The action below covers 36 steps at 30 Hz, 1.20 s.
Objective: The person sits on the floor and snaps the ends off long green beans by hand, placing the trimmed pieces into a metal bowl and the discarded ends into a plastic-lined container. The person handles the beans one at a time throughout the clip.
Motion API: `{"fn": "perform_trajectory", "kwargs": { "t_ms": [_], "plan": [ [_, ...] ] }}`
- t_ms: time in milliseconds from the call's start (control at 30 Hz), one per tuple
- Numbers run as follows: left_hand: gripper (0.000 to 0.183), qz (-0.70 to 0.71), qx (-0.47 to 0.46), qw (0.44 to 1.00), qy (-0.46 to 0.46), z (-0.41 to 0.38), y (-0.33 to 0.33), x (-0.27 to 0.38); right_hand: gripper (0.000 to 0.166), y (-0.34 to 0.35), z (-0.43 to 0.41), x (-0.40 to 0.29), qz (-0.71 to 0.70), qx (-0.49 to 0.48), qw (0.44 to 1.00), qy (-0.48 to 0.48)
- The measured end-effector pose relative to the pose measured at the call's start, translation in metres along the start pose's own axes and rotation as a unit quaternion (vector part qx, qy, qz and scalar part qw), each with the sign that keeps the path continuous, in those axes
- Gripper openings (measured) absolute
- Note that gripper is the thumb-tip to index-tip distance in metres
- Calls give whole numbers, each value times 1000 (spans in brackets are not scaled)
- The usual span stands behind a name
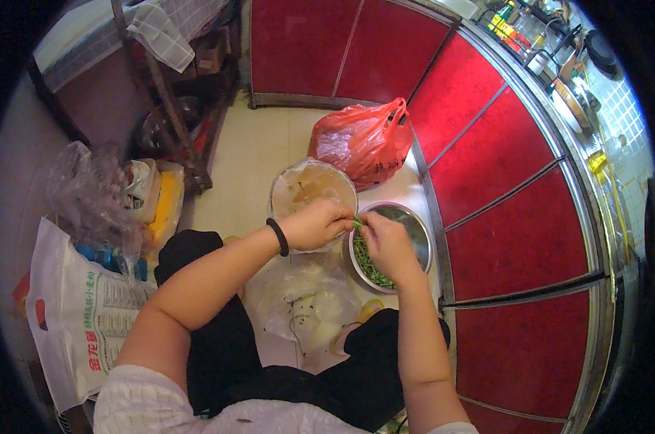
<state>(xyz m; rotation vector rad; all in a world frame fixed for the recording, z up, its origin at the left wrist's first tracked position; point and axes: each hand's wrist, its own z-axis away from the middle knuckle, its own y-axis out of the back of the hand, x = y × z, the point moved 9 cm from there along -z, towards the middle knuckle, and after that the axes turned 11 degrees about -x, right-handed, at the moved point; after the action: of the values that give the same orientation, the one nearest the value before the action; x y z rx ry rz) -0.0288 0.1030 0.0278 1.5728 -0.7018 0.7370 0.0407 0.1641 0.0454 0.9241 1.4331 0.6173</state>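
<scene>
My left hand (318,223), with a black band on its wrist, pinches one end of a short piece of green bean (357,221). My right hand (387,244) grips the other end, its fingertips close to the left ones. Below the right hand stands a round metal bowl (422,233) holding many short green bean pieces (366,266). Under and behind my left hand is a round bin lined with a clear plastic bag (314,182), with a few scraps inside. A thin clear plastic bag (327,282) with a few long green strands lies on the floor between my legs.
A red plastic bag (354,141) stands behind the bin. Red cabinet doors (512,233) run along the right and back. At left are a white printed flour sack (89,320), a yellow-and-white package (165,200), crumpled clear plastic (83,190) and a dark metal rack (170,103).
</scene>
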Motion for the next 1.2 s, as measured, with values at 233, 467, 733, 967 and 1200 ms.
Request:
{"fn": "perform_trajectory", "kwargs": {
  "t_ms": [233,467,733,967,1200],
  "plan": [
    [20,65,-26,997,-22,5,-3,6,24,-19,-3,-2,-63,-95,993,10],
    [21,664,-144,729,-85,4,-35,-2,31,-34,-2,-11,-745,-75,661,43],
    [24,701,-13,711,47,6,-37,-15,16,-34,-1,24,-598,3,792,-121],
    [24,678,-27,731,74,6,-43,-24,8,-44,-4,20,-611,-19,778,-146],
    [25,600,11,786,149,12,-42,-31,11,-51,0,48,-692,28,700,-176]
  ]
}}
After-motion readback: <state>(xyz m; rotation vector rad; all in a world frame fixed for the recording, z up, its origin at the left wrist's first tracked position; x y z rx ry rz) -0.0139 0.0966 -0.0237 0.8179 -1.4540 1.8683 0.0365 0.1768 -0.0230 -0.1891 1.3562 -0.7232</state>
